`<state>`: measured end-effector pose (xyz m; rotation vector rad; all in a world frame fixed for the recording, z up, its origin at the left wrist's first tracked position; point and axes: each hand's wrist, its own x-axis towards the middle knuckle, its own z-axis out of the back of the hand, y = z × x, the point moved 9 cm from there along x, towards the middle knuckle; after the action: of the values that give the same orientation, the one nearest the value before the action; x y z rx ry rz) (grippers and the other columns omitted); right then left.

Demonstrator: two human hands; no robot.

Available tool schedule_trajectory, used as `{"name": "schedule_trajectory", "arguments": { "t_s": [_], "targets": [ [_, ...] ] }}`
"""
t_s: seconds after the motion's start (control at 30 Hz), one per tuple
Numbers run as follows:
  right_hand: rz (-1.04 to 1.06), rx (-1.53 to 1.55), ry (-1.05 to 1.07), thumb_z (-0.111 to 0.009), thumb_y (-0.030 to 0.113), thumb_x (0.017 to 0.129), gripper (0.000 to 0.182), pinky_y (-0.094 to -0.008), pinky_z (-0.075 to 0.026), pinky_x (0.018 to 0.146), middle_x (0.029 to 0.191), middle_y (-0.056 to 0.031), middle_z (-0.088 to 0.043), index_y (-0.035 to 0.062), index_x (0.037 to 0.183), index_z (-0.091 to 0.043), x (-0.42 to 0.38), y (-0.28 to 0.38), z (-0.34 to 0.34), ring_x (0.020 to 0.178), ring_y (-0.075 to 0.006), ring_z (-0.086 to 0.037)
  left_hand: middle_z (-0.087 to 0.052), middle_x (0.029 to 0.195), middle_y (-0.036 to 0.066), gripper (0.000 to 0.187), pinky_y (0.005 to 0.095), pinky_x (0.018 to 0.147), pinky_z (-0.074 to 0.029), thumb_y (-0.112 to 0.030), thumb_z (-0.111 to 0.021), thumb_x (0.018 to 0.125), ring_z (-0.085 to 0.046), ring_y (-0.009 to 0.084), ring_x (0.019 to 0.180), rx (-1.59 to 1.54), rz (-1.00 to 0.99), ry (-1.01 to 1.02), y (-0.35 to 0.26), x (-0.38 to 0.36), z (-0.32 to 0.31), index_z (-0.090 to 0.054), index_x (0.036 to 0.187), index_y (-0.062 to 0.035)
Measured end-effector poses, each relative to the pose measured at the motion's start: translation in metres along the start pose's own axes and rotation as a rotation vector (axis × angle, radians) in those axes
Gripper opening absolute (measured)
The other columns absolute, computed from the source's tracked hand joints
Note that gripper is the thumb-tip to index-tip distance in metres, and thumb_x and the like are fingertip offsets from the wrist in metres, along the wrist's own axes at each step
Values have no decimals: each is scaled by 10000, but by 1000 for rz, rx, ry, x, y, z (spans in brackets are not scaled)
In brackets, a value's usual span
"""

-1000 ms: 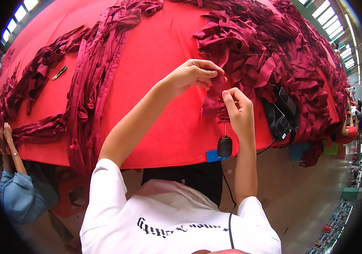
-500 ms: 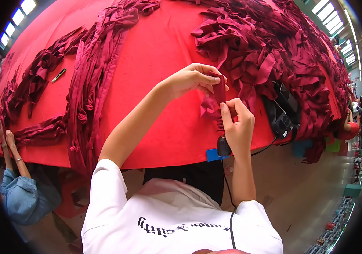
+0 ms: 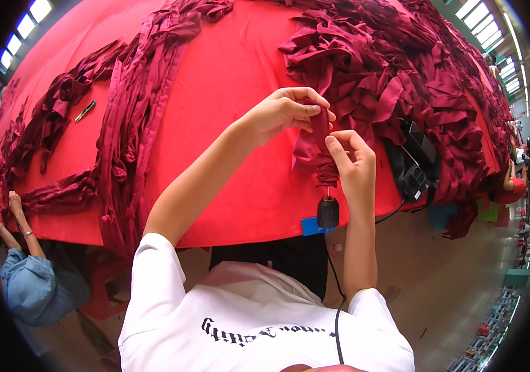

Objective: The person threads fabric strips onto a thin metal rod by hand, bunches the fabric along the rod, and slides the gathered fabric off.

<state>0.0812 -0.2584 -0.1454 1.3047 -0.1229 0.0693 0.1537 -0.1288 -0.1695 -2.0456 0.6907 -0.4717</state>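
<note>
Left hand (image 3: 299,110), centre of frame: grip closed on a maroon strip (image 3: 319,127), pinched between thumb and fingers, hand raised over the red surface (image 3: 265,198). Right hand (image 3: 353,160), just right of centre: thumb touching the strip lower down; cannot tell whether this grip is clenched or merely guiding. Strip runs down from the left fingertips; below them, a wad of gathered maroon cloth (image 3: 327,173) sits bunched around a thin metal rod (image 3: 328,191). Rod rises from a black ribbed fitting (image 3: 327,213) at the near edge, lower centre. Blue piece (image 3: 312,227) just left of the fitting.

Upper right: large tangled heap of maroon fabric (image 3: 370,68). Black device (image 3: 415,164) near the heap's lower edge, right of the right hand. Left of frame: long maroon bands (image 3: 133,124); small pen-like item (image 3: 84,111) between them. Far left: another person's hands (image 3: 15,203) at a band's end.
</note>
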Motion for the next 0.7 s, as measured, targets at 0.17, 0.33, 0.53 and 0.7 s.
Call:
{"name": "schedule_trajectory", "arguments": {
  "t_s": [0.17,0.33,0.53,0.7],
  "targets": [
    [59,-43,-27,-661,120,916,140,-231,-439,593,725,-27,-643,-9,867,-640,4,8,-4,639,-66,-577,-700,1055,87,113,296,803,-525,-79,-583,961,-671,141,891,-45,-16,20,4,-1,14,-633,1061,-66],
    [159,-202,-78,-671,60,879,119,-278,-458,567,692,-86,-632,-23,820,-607,-7,23,-4,615,-143,-629,-680,999,30,119,286,747,-516,-83,-602,950,-641,110,819,-62,14,30,9,-1,12,-611,1069,-81],
    [171,-284,-86,-673,46,867,122,-317,-474,575,705,-122,-628,-23,804,-593,-19,24,-1,618,-217,-644,-662,973,10,140,283,741,-513,-103,-615,950,-650,110,831,-1,62,48,14,-2,12,-607,1088,-84],
    [230,-334,-128,-673,39,859,129,-343,-472,580,724,-126,-601,-24,799,-577,-29,29,1,628,-263,-617,-703,1044,83,191,307,814,-528,-153,-603,964,-686,146,929,49,81,77,15,-2,8,-603,1139,-76]
  ]
}}
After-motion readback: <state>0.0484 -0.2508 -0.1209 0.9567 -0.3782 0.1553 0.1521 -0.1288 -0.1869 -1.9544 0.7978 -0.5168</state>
